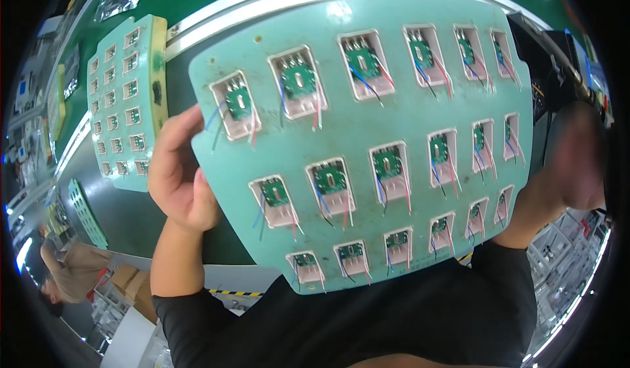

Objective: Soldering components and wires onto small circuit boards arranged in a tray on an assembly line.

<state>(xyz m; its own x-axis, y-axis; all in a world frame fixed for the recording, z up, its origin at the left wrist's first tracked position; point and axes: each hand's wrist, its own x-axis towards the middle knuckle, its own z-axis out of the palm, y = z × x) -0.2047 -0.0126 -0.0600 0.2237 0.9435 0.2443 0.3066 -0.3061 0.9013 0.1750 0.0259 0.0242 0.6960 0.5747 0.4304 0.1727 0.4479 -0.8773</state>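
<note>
A large light-green fixture plate [341, 128] is held up, tilted, in front of me. Rows of rectangular pockets run across it. In each sits a white plastic housing [394, 187] with a small green circuit board [298, 78]. Thin red, blue, black and white wires [374, 82] hang out of the housings. My left hand [180, 171] is closed on the plate's left edge, some fingertips hidden behind it. My right hand [577, 161] is raised beside the plate's right edge, smeared by motion. Its fingers cannot be made out, nor whether it touches the plate.
A second loaded green plate [121, 102] lies at the left on the dark work surface [216, 240]. A smaller green perforated board [87, 212] is nearer. A pale metal rail [216, 17] crosses behind. Dark equipment [558, 53] stands at the right. Another person [72, 269] is at far left, near cardboard boxes [134, 286].
</note>
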